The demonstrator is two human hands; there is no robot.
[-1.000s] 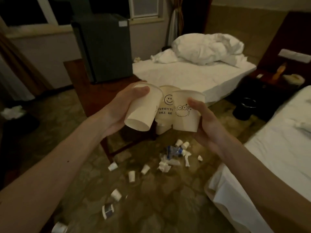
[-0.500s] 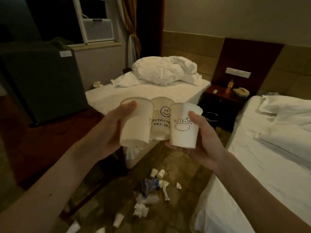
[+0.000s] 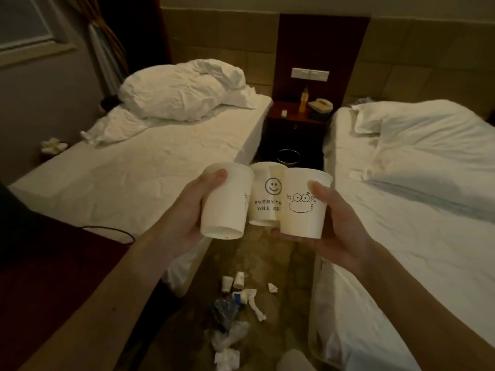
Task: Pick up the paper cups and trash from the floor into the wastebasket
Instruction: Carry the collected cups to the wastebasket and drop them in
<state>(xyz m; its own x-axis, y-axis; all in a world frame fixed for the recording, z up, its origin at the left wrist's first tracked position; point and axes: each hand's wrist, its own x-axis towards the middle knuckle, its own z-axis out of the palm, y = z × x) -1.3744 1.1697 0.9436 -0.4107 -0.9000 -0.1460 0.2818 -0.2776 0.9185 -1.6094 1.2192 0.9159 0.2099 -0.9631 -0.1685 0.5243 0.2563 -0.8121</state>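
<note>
My left hand (image 3: 190, 210) grips a plain white paper cup (image 3: 227, 204) with its thumb on the rim. My right hand (image 3: 337, 231) grips a white cup with a crab drawing (image 3: 304, 207). A third cup with a smiley face (image 3: 266, 194) is wedged between the two; which hand holds it I cannot tell. All three are held up in front of me. Beyond them, the dark round wastebasket (image 3: 288, 156) stands on the floor between the beds, below the nightstand. On the floor below lie small paper cups (image 3: 233, 282), white crumpled tissues (image 3: 227, 344) and a crushed plastic bottle (image 3: 225, 309).
A bed (image 3: 134, 178) lies on the left and another bed (image 3: 415, 210) on the right, with a narrow aisle of floor between. A dark nightstand (image 3: 294, 121) holds an orange bottle and a phone. A dark red table (image 3: 53, 263) is at lower left.
My view has turned right and advanced toward the aisle between the beds. The wastebasket now sits straight ahead behind the cups. Both hands keep holding the cups.
</note>
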